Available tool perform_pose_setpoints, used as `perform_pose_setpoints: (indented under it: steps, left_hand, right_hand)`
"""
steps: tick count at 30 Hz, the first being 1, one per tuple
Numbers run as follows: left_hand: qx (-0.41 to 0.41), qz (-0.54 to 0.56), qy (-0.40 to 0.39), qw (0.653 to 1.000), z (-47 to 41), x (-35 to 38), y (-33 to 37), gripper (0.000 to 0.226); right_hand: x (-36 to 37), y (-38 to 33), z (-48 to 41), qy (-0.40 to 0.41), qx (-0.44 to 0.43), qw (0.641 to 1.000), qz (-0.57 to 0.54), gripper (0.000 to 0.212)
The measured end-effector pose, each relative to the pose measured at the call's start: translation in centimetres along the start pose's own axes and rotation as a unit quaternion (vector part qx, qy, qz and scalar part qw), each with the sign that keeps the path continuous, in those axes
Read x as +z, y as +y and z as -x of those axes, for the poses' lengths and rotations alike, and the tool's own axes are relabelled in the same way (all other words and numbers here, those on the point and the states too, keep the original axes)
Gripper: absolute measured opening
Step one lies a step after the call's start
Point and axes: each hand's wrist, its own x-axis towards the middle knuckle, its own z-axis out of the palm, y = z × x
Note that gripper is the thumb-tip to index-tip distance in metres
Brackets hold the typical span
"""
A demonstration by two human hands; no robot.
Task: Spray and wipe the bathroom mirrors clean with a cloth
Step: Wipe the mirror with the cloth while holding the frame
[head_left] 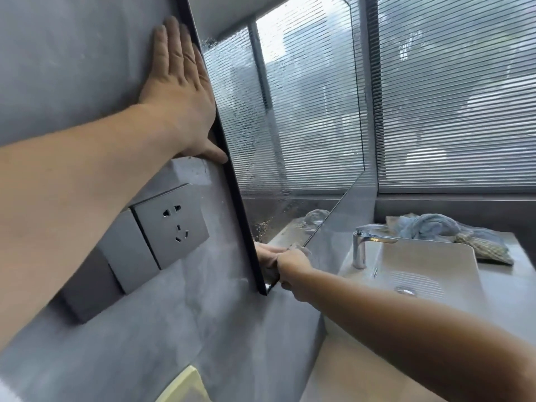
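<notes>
Mirror (304, 126), one, wet: left hand (179, 91) fingers (171, 44) flat beside it, right hand (290, 265) curled at its corner, grasp unclear.

Grey wall (72, 47), slatted blinds (452, 97) (daylit), basin (429, 265)

Bathroom. Black-framed mirror (290, 111) hangs on wall, glass wet with droplets near frame. White rectangular basin (420, 256) below, round metal drain (405, 291) in its floor, chrome single-lever faucet (361, 245) at its rim. Basin sits on pale tabletop (504, 288) running up to window. Grey cement-look wall (72, 53) carries grey socket plate (172, 224) just beside mirror. Horizontal blinds (458, 97) cover window, outside blurred. Blue rag (429, 226) and checked woven cloth (484, 248) bunched in tabletop's far corner, behind faucet.
</notes>
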Motion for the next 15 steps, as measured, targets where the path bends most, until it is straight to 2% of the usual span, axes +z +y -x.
perform_pose_setpoints:
  steps: [3, 4, 5, 7, 9, 15]
  left_hand:
    - [-0.018, 0.003, 0.012, 1.0, -0.1, -0.3, 0.0, 0.168]
    - [-0.016, -0.004, 0.001, 1.0, 0.0, -0.4, 0.0, 0.167]
    - [-0.006, 0.0, 0.014, 1.0, -0.2, -0.3, 0.1, 0.167]
    - [-0.017, 0.0, 0.008, 1.0, -0.1, -0.3, 0.2, 0.167]
    - [-0.011, -0.005, 0.004, 1.0, -0.3, -0.2, 0.1, 0.167]
    - [-0.009, 0.01, 0.013, 1.0, -0.4, 0.1, -0.1, 0.169]
  right_hand:
    - [0.8, 0.8, 1.2, -0.059, 0.035, 0.998, 0.011, 0.058]
    - [1.2, 0.8, 1.7, -0.074, 0.026, 0.997, 0.016, 0.063]
    - [1.2, 0.8, 1.7, -0.071, 0.055, 0.996, -0.002, 0.066]
    - [1.5, 0.6, 2.3, -0.064, 0.09, 0.994, 0.009, 0.061]
    - [1.7, 0.1, 3.1, -0.063, 0.088, 0.992, 0.059, 0.047]
    - [0.9, -0.6, 0.6, -0.027, 0.098, 0.991, 0.089, 0.047]
